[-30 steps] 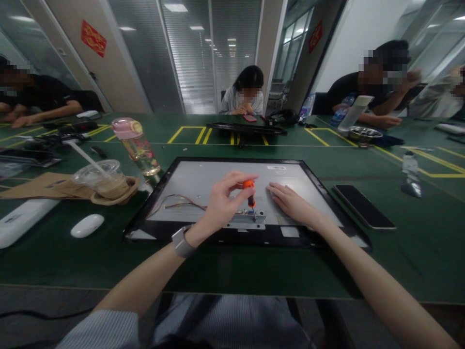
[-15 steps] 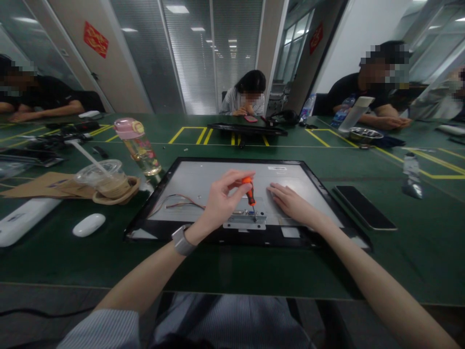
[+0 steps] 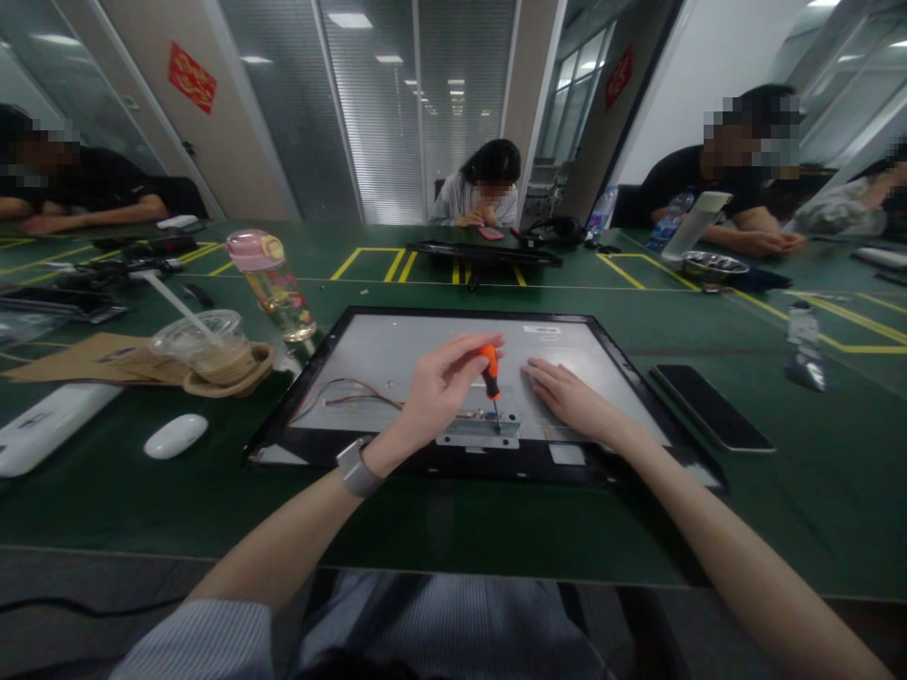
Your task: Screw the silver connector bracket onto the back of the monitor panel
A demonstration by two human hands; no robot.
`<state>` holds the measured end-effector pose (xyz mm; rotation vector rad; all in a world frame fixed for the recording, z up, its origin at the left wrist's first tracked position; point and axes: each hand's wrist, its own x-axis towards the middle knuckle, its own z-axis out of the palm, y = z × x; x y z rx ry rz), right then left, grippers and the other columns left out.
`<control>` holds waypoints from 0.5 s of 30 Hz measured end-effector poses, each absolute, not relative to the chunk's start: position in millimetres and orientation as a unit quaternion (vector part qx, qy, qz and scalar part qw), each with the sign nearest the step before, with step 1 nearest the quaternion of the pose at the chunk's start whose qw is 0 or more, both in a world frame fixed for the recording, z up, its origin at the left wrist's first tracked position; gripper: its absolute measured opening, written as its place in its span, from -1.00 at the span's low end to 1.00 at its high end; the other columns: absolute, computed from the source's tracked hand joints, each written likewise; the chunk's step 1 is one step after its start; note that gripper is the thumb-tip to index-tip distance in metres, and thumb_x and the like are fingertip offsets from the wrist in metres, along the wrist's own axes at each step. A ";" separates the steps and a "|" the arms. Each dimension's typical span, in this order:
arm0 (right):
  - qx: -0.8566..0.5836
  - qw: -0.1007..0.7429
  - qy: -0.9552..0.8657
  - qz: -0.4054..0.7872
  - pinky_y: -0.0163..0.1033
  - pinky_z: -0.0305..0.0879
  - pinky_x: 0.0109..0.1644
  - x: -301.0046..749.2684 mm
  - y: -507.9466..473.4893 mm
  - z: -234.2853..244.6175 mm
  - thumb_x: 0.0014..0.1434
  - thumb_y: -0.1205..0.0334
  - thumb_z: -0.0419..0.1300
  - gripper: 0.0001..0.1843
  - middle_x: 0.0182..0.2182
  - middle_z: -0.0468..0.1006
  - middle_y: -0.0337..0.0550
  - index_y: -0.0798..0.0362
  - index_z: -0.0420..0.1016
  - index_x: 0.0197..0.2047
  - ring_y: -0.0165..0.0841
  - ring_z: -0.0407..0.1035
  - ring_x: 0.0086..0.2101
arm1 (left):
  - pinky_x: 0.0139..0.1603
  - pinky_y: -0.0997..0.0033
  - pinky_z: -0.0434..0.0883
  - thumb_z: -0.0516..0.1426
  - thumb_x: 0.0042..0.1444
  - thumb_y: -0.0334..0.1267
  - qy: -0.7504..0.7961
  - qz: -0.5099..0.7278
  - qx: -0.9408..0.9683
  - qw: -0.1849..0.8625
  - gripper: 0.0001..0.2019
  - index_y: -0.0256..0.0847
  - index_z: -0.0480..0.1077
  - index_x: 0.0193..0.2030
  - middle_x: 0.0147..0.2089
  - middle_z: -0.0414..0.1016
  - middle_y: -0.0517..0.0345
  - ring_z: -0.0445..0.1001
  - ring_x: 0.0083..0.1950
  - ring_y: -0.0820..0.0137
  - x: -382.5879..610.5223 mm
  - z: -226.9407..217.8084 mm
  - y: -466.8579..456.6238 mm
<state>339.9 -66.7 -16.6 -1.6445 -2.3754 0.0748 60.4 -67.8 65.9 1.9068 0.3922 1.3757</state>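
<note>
A black-framed monitor panel (image 3: 397, 349) lies back-up on the green table in front of me. My left hand (image 3: 443, 387) pinches a small orange-handled screwdriver (image 3: 490, 370), held nearly upright, its tip on a grey metal bracket (image 3: 476, 432) near the panel's front edge. My right hand (image 3: 567, 395) lies flat, fingers stretched, on the panel just right of the bracket. Red and brown wires (image 3: 347, 392) run across the panel to the left of my left hand. A watch sits on my left wrist (image 3: 356, 467).
A black phone (image 3: 710, 406) lies right of the panel. To the left stand a pink-capped bottle (image 3: 273, 283), a plastic cup with straw (image 3: 202, 345) and a white mouse (image 3: 176, 435). Another dark panel (image 3: 482, 251) lies farther back. Other people sit around the table.
The screwdriver handle has tilted slightly between my left fingers, which have shifted round it. My right hand has stayed flat on the panel. The view has drifted a little.
</note>
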 end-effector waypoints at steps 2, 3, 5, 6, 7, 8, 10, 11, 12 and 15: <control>-0.558 0.130 -0.819 0.024 0.21 0.09 0.41 340.2 -67.0 -16.5 0.45 0.15 -0.15 -0.47 0.36 0.31 0.18 0.08 0.28 0.38 -0.05 0.22 0.34 | -0.02 0.32 0.54 0.24 0.26 -0.31 0.167 0.558 0.737 0.344 -0.80 -0.07 0.58 0.00 -0.11 0.51 0.09 0.52 -0.10 0.37 61.4 64.4 -66.6; -0.556 0.132 -0.821 0.023 0.21 0.10 0.41 340.5 -66.9 -16.6 0.45 0.15 -0.14 -0.47 0.36 0.32 0.17 0.07 0.28 0.38 -0.05 0.22 0.34 | -0.05 0.34 0.54 0.28 0.22 -0.29 0.175 0.566 0.737 0.326 -0.82 -0.07 0.60 -0.04 -0.14 0.49 0.11 0.50 -0.13 0.38 61.7 63.6 -66.0; -0.554 0.135 -0.821 0.021 0.21 0.11 0.41 341.0 -66.3 -17.4 0.44 0.14 -0.14 -0.47 0.36 0.32 0.16 0.06 0.29 0.37 -0.06 0.22 0.34 | -0.02 0.33 0.53 0.25 0.25 -0.26 0.185 0.569 0.744 0.299 -0.82 -0.05 0.60 -0.02 -0.12 0.47 0.10 0.49 -0.10 0.38 61.9 62.5 -65.6; -0.554 0.136 -0.821 0.021 0.21 0.11 0.41 341.3 -65.8 -17.9 0.44 0.14 -0.13 -0.47 0.36 0.33 0.16 0.06 0.29 0.37 -0.06 0.22 0.34 | 0.04 0.30 0.52 0.19 0.31 -0.27 0.186 0.562 0.749 0.297 -0.78 -0.03 0.57 0.05 -0.07 0.48 0.07 0.49 -0.04 0.36 61.7 62.3 -65.7; -0.555 0.137 -0.820 0.021 0.21 0.11 0.41 341.5 -65.3 -18.4 0.44 0.14 -0.14 -0.47 0.36 0.33 0.15 0.06 0.30 0.37 -0.06 0.23 0.33 | 0.11 0.26 0.50 0.11 0.37 -0.29 0.183 0.551 0.756 0.303 -0.73 -0.03 0.52 0.13 0.01 0.48 0.04 0.49 0.04 0.34 61.5 62.4 -66.1; -0.556 0.137 -0.820 0.022 0.22 0.11 0.41 341.8 -64.8 -18.8 0.45 0.14 -0.14 -0.47 0.36 0.33 0.16 0.07 0.30 0.37 -0.06 0.23 0.33 | 0.16 0.23 0.49 0.04 0.40 -0.31 0.178 0.537 0.761 0.317 -0.67 -0.02 0.47 0.21 0.07 0.49 0.02 0.49 0.10 0.32 61.3 62.5 -66.4; -0.557 0.138 -0.819 0.023 0.22 0.10 0.41 342.2 -64.1 -19.7 0.45 0.14 -0.14 -0.47 0.36 0.33 0.16 0.07 0.30 0.37 -0.05 0.23 0.33 | 0.17 0.20 0.50 -0.03 0.42 -0.35 0.165 0.514 0.762 0.356 -0.61 -0.04 0.37 0.31 0.11 0.50 -0.01 0.51 0.14 0.30 61.0 62.9 -66.9; -0.558 0.138 -0.818 0.023 0.22 0.10 0.41 342.3 -64.0 -20.0 0.45 0.14 -0.14 -0.47 0.35 0.33 0.16 0.06 0.30 0.37 -0.05 0.24 0.33 | 0.14 0.21 0.53 -0.02 0.42 -0.35 0.162 0.510 0.759 0.371 -0.61 -0.05 0.36 0.31 0.09 0.52 0.00 0.53 0.11 0.30 61.0 63.0 -66.9; -0.559 0.138 -0.818 0.024 0.22 0.10 0.41 342.4 -64.1 -20.2 0.45 0.14 -0.14 -0.47 0.36 0.33 0.16 0.06 0.30 0.37 -0.05 0.24 0.32 | 0.09 0.23 0.55 0.01 0.40 -0.35 0.162 0.512 0.754 0.378 -0.62 -0.06 0.39 0.28 0.05 0.53 0.01 0.54 0.06 0.31 61.1 63.0 -66.5; -0.558 0.138 -0.818 0.026 0.22 0.11 0.41 342.3 -65.2 -19.9 0.45 0.14 -0.13 -0.46 0.36 0.31 0.19 0.10 0.29 0.38 -0.04 0.22 0.33 | -0.08 0.36 0.57 0.19 0.28 -0.32 0.171 0.541 0.741 0.359 -0.77 -0.07 0.54 0.05 -0.08 0.48 0.08 0.51 -0.10 0.39 61.3 62.8 -64.6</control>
